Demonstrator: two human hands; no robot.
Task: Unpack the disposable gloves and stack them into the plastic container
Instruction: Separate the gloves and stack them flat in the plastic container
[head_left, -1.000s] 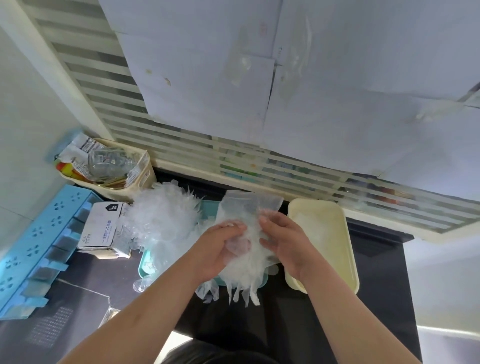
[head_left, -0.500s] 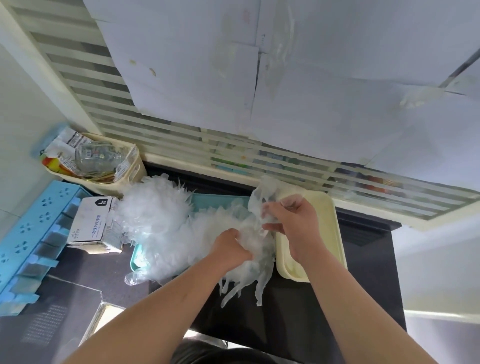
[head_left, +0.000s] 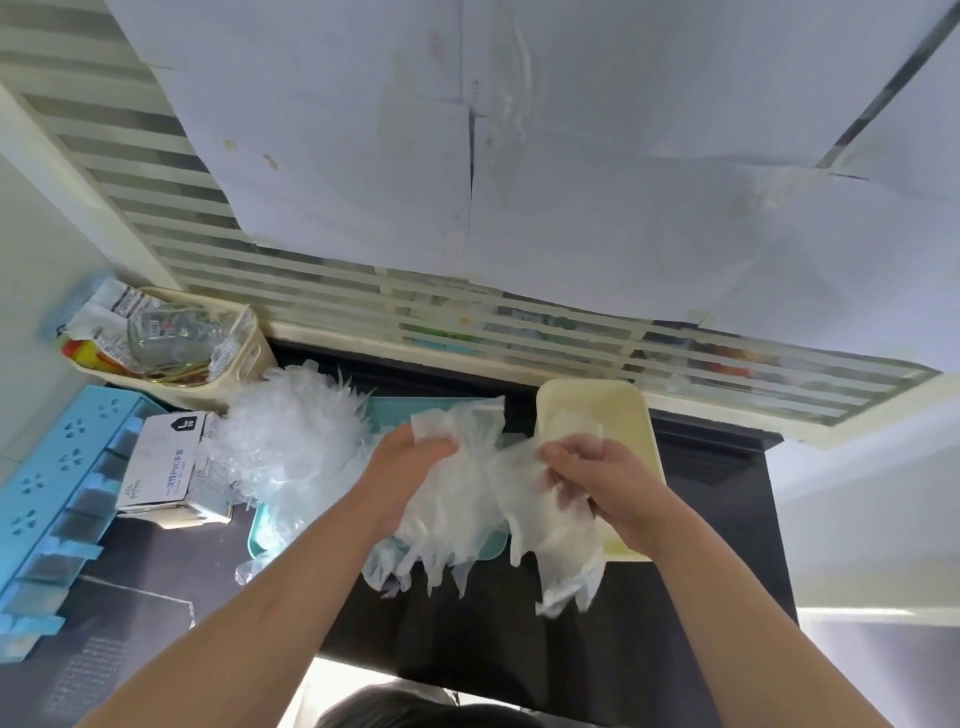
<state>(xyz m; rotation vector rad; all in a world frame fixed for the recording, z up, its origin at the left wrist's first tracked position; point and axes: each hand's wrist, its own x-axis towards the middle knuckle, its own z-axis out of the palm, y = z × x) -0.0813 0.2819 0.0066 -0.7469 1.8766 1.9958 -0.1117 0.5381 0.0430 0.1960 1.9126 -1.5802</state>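
Head view: a shallow cream plastic container (head_left: 618, 415) with rounded corners sits right of centre. Its far end is bare, and its near left part is covered by a limp bunch of clear disposable gloves (head_left: 550, 525). The right hand (head_left: 608, 478) has its fingers curled round the cuffs of that bunch.

Just left of the container lies a teal tray (head_left: 491, 545). A frothy, crinkled heap of gloves (head_left: 296, 436) spills over the tray's left side. The left hand (head_left: 410, 462) grips a second bunch (head_left: 452, 504) above the tray, glove fingers dangling past its near edge.

At upper left a beige basket (head_left: 254, 358) holds a glass jar (head_left: 166, 332) and printed packets. Below the basket lies an opened white carton (head_left: 161, 467), and beside that a pale blue perforated rack (head_left: 57, 467).

All of this rests on a dark, glossy counter (head_left: 493, 634). Behind it is a striped frosted window (head_left: 156, 171), mostly covered with white paper sheets (head_left: 571, 156).
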